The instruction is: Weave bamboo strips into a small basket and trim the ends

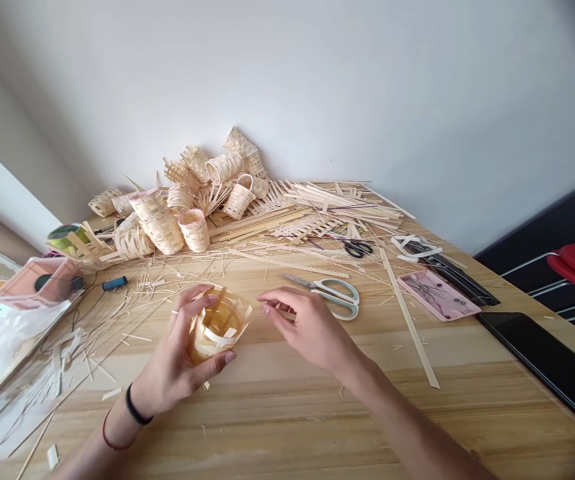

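My left hand is wrapped round a small woven basket of pale wood strips, tilted so that its open mouth faces up and toward me. Short strip ends stick up along the rim, and a pale band runs around the inside of it. Just right of the basket, apart from it, my right hand has thumb and fingertips drawn together in a pinch. Whatever may be between those fingertips is too small to make out. Behind the right hand lie light-handled scissors with blades pointing left.
Several finished and half-woven baskets are heaped against the wall, beside loose wood strips. Dark scissors, a long strip, a pink tray and a black device lie right. A pink bin and blue spool are left.
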### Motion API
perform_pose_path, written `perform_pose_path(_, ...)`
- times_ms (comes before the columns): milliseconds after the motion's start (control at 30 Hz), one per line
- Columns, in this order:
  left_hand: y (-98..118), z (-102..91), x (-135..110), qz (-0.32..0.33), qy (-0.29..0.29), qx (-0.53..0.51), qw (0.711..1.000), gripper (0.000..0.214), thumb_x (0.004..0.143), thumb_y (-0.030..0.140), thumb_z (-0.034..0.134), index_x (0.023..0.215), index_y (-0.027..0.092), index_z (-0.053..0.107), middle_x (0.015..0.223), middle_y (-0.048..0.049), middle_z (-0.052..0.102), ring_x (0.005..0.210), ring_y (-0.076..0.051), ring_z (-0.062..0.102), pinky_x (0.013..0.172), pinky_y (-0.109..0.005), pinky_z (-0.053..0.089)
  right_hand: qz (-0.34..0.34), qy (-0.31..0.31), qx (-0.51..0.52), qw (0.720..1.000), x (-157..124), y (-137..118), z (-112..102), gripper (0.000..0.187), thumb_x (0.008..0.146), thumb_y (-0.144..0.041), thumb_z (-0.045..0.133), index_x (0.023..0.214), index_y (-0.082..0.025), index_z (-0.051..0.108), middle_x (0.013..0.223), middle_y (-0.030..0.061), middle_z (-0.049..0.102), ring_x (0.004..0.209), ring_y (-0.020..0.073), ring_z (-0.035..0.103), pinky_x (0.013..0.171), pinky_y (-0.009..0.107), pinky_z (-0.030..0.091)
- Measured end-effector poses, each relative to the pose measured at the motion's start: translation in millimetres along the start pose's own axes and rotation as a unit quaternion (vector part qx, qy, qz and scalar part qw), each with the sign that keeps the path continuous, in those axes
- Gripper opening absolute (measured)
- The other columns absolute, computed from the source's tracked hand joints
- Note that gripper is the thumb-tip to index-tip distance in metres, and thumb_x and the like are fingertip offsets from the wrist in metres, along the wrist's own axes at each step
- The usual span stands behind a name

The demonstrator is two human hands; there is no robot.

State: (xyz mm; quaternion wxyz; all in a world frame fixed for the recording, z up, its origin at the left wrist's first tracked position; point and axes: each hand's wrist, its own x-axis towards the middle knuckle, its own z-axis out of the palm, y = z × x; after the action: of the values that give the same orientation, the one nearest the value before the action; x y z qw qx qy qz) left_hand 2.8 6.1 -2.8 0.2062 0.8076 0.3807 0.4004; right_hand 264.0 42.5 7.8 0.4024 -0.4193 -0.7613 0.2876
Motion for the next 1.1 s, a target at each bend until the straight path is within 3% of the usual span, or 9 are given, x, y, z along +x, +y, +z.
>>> perform_pose_path(333,9.1,2.1,0.4,0.039,-0.003,0.122,0.992,0.060,0.093,0.024,0.073,0.147,0.028,0.046,0.150,-0.0172,0.040,0.145,-0.036,0.044,0.112,-0.058,0.053,-0.001,-0.017,0.067,0.998,-1.1,-14.7,-9.0,0.022,0.098,-0.021,0.061,0.111,-0.017,0.079,0.087,0.0043,0.079,0.073,0.0158,0.070,0.062,0.025,0.052)
perform_pose_path(700,13.5,4.3,0.7,0.065,-0.019,0.165,0.984,0.055,0.094,0.023,0.073,0.143,0.025,0.047,0.148,-0.0177,0.038,0.139,-0.035,0.048,0.105,-0.053,0.059,0.019,-0.038,0.101,0.994,-2.6,-19.6,-10.7,0.024,0.098,-0.026,0.061,0.114,-0.018,0.078,0.085,0.0041,0.076,0.071,0.0162,0.066,0.061,0.027,0.050)
perform_pose_path(800,12.9,6.7,0.6,0.064,-0.002,0.169,0.984,0.059,0.093,0.023,0.073,0.145,0.025,0.045,0.147,-0.0182,0.038,0.139,-0.035,0.048,0.105,-0.054,0.058,0.035,-0.046,0.095,0.994,-2.6,-17.6,-7.6,0.025,0.098,-0.027,0.062,0.116,-0.018,0.076,0.085,0.0043,0.078,0.072,0.0173,0.068,0.062,0.027,0.051)
perform_pose_path(1000,8.9,11.8,-0.4,0.061,0.039,0.171,0.983,0.072,0.090,0.024,0.078,0.151,0.029,0.039,0.143,-0.0176,0.041,0.137,-0.036,0.048,0.105,-0.059,0.056,0.053,-0.042,0.109,0.992,-3.3,-13.8,-1.7,0.012,0.097,-0.026,0.065,0.099,-0.018,0.074,0.084,0.0048,0.079,0.072,0.0173,0.070,0.065,0.028,0.054)
perform_pose_path(1100,6.5,12.9,0.1,0.070,0.060,0.153,0.984,0.084,0.088,0.024,0.080,0.157,0.029,0.032,0.141,-0.0182,0.043,0.135,-0.035,0.049,0.104,-0.058,0.057,0.047,-0.042,0.111,0.992,-3.8,-12.9,1.4,0.008,0.096,-0.024,0.065,0.099,-0.020,0.071,0.081,0.0036,0.079,0.070,0.0168,0.071,0.065,0.027,0.055)
